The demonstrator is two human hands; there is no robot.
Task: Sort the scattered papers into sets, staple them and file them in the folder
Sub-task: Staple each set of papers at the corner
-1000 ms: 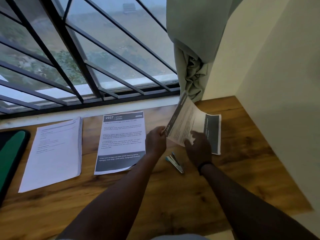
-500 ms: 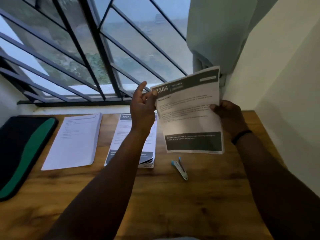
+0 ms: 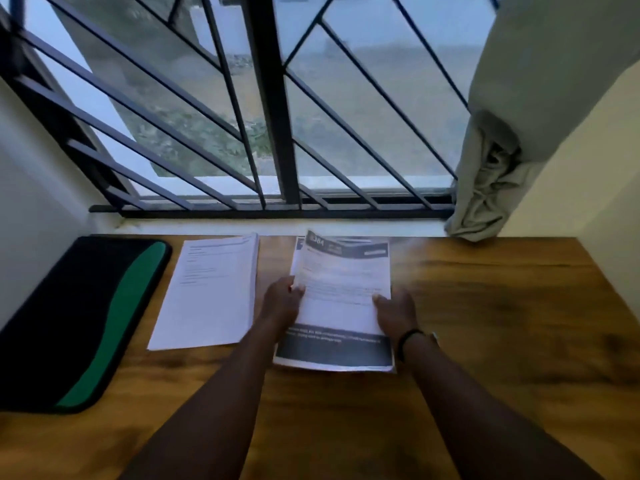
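Sorting in progress: two sets laid out, no stapling or filing evident.

Nearest, at mid-desk: left hand and right hand gripping the side edges of a printed sheet, thumbs on top, lowering it onto the dark-banded stack. Matte paper, grey header and footer bands, slightly curled top edge. Beside it, toward the left edge: plain white stack, flat, thick. At the far-left corner: folder, black with green curve, soft rounded corners, closed. Stapler not visible. Desk surface: glossy wood grain. Judged remaining: stapling, then filing.
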